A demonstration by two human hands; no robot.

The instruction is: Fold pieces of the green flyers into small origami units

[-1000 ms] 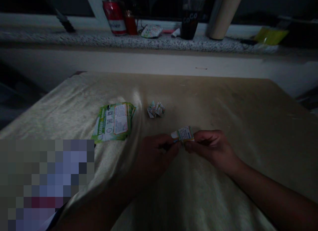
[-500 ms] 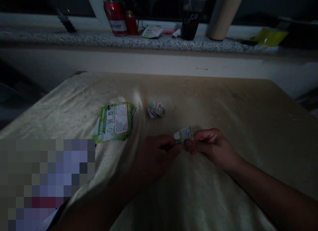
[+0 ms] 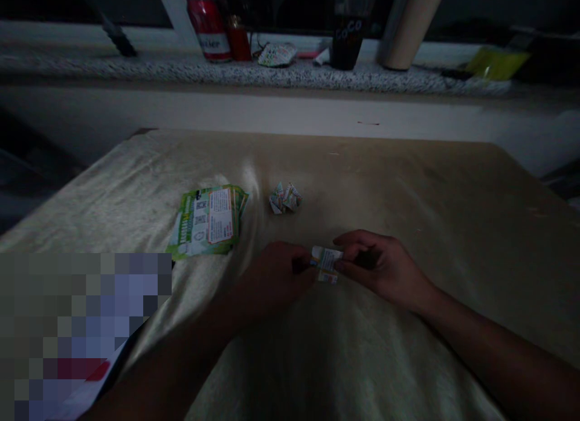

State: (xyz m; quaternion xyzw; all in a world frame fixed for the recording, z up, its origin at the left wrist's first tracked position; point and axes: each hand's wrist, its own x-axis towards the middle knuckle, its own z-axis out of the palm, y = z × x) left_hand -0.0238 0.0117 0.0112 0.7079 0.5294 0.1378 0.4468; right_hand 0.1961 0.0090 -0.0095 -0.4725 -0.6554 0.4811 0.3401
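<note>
A small folded piece of printed paper [image 3: 328, 259], white with green and orange bands, is held low over the cloth between my two hands. My left hand [image 3: 276, 276] pinches its left edge, with the fingertips in deep shadow. At the right edge, the thumb and a finger of my right hand [image 3: 385, 263] close on the paper, while the index finger arches above it. Beyond my hands lie crumpled, folded paper pieces [image 3: 285, 198] with similar print. To their left rests a stack of green printed packets [image 3: 208, 220], fanned slightly at its right side.
A pale, shiny cloth [image 3: 453, 228] covers the table. Behind it, a speckled sill [image 3: 172, 67] carries a red can [image 3: 209, 31], an orange-red bottle [image 3: 238, 39], a crumpled wrapper [image 3: 276, 55], a dark cup [image 3: 348, 37], a tan cylinder [image 3: 410, 28] and a yellow-green item [image 3: 497, 63].
The folded paper has come slightly down and left, and it now shows a lower flap. My right index finger has lifted away from its upper edge, and my left hand has shifted a little left.
</note>
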